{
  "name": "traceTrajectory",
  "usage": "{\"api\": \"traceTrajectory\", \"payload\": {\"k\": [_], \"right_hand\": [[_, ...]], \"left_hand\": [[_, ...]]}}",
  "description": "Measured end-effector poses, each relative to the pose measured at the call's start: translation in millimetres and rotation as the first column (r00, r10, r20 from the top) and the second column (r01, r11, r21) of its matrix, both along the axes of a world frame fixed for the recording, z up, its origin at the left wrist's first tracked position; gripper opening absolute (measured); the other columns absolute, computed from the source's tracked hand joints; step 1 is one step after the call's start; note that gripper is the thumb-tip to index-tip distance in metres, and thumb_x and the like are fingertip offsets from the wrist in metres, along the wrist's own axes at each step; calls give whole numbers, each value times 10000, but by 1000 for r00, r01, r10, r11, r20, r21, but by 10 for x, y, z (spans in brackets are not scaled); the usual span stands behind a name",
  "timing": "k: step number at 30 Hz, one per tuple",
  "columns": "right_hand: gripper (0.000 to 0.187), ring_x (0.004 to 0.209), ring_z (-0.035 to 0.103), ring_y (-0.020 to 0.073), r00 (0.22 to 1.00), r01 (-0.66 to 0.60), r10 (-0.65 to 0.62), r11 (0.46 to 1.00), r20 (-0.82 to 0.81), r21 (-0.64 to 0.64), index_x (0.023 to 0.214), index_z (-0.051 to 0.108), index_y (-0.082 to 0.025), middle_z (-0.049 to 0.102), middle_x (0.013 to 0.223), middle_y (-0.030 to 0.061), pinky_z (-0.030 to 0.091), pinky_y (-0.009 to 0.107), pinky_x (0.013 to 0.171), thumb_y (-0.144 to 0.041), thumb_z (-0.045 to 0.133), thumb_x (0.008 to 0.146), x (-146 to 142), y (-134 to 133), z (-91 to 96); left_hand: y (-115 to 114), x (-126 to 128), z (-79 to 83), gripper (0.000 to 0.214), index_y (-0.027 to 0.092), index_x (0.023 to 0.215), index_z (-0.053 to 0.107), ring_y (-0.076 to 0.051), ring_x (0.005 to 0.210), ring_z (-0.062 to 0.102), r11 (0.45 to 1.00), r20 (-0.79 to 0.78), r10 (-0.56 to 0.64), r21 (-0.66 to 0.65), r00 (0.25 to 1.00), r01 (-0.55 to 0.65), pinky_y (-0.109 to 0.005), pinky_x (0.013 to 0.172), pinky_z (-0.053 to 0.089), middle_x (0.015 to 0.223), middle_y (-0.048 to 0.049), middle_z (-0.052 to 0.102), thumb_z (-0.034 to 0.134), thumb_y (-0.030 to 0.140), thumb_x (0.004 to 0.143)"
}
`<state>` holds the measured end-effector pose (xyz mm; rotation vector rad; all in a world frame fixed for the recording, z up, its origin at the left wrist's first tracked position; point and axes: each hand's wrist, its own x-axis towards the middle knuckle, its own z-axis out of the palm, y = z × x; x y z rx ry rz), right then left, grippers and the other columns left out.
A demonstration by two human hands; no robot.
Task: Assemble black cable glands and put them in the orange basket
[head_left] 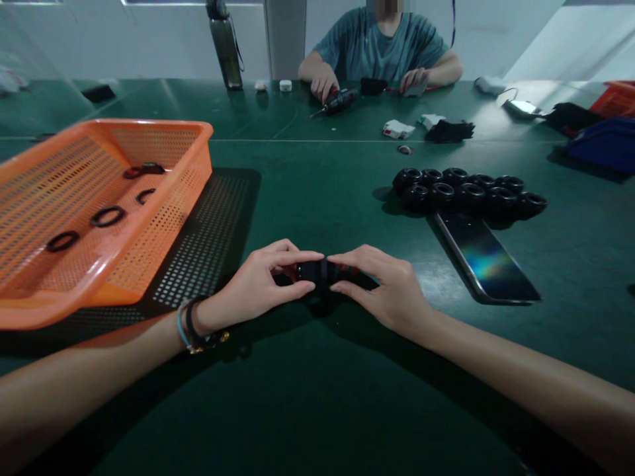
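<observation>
Between my hands, just above the green table, is a small black cylindrical part (pixel 322 270) lying on its side. Thumb and fingers of my left hand (pixel 272 274) pinch its left end. My right hand (pixel 380 281) grips its right end the same way. The fingertips cover both ends, so its exact kind is unclear. To the right, several glossy black ring-shaped parts (pixel 470 195) stand grouped in two rows. On the left, an orange perforated basket (pixel 173 231) holds a few black rings (pixel 108 216).
A smartphone (pixel 489 258) lies beside the black parts. Across the green table (pixel 307 192) a person in a teal shirt (pixel 384 46) has one hand at a power drill (pixel 341 99). A dark bottle (pixel 226 53) stands at the back, and a blue bin (pixel 602 145) at far right.
</observation>
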<state>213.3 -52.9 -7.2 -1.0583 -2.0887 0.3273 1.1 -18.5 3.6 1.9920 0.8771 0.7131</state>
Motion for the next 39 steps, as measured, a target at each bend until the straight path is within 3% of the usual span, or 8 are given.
{"api": "traceTrajectory", "payload": {"k": [8, 16, 39], "right_hand": [[247, 811, 663, 194, 1000, -28, 28, 1000, -13, 0, 1027, 653, -157, 727, 906, 79, 555, 324, 676, -174, 659, 780, 5, -2, -10], [222, 739, 661, 173, 1000, 27, -27, 1000, 5, 0, 992, 642, -153, 713, 831, 55, 550, 296, 645, -161, 660, 771, -9, -11, 7], [197, 745, 672, 182, 1000, 20, -20, 999, 12, -43, 996, 662, -192, 728, 837, 46, 553, 320, 651, -205, 649, 800, 3, -13, 3]], "left_hand": [[2, 7, 13, 307, 185, 1064, 661, -114, 756, 581, 1000, -8, -6, -13, 1000, 6, -209, 649, 515, 901, -20, 564, 642, 238, 761], [6, 10, -14, 310, 187, 1068, 653, -127, 789, 599, 1000, -11, -9, -1, 1000, 9, -226, 686, 514, 917, -19, 563, 641, 238, 762], [4, -3, -2, 336, 185, 1100, 658, -107, 738, 549, 1000, -17, -3, 20, 1000, 3, -189, 608, 472, 874, -12, 555, 648, 223, 766]]}}
